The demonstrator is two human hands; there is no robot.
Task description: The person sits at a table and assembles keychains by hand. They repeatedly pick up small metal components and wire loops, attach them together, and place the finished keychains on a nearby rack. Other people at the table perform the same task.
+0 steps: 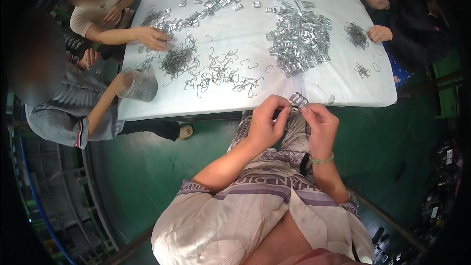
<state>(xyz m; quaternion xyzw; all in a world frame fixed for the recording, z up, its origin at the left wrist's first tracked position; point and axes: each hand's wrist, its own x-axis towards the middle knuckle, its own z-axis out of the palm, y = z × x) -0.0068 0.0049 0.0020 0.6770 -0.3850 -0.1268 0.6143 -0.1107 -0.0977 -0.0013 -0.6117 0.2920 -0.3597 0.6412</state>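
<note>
Over the near edge of the white-covered table [216, 106], my two hands meet at one small shiny metal buckle [297, 98] with slots in it. My right hand [322, 126] pinches the buckle's right side between thumb and fingers. Closed in a pinch, my left hand [267, 121] is at its left side; what its fingertips hold is too small to tell. Beyond my hands lies a large heap of similar metal buckles [299, 41]. Bent wire hooks [221, 74] are scattered to the left, with a denser pile of wire hooks [179, 61] behind them.
At the left, a person's hand [153, 38] reaches over the table, and another person holds a clear plastic tub [137, 85]. Across on the right, a person's hand [380, 33] rests by a small hook pile [356, 36]. The floor [147, 172] is green.
</note>
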